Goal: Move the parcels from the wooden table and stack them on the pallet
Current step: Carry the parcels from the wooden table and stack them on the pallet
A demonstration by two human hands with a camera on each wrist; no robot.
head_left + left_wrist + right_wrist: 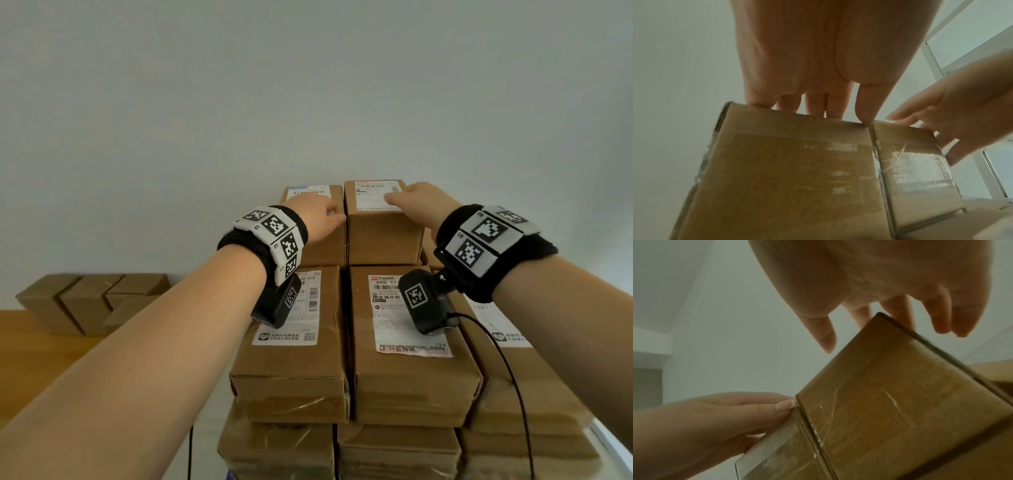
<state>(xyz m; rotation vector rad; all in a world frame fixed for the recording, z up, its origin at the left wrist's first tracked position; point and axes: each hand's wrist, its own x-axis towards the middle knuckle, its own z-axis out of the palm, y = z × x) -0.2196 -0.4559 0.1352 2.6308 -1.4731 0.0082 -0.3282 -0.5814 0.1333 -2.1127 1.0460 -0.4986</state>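
- The left hand (317, 214) lies palm-down on the top-left parcel (317, 240). Its fingers (816, 107) are straight and pressed side by side over the top face, and the thumb (866, 112) tip touches the near top edge at the seam with the next box.
- The right hand (419, 202) is over the top-right parcel (382, 233), fingers (898, 311) straight and slightly spread above its label. The head view suggests contact, but the right wrist view shows a gap at some fingertips, so I cannot tell whether they touch.
- Neither hand curls round a box.
- The two top parcels stand side by side, touching, at the back of the stack.
- Below and nearer are a labelled left parcel (291, 359) and a labelled middle parcel (411, 377), with more boxes under them; the pallet itself is hidden.
- More parcels (89, 301) sit on the wooden table (30, 353) at left.
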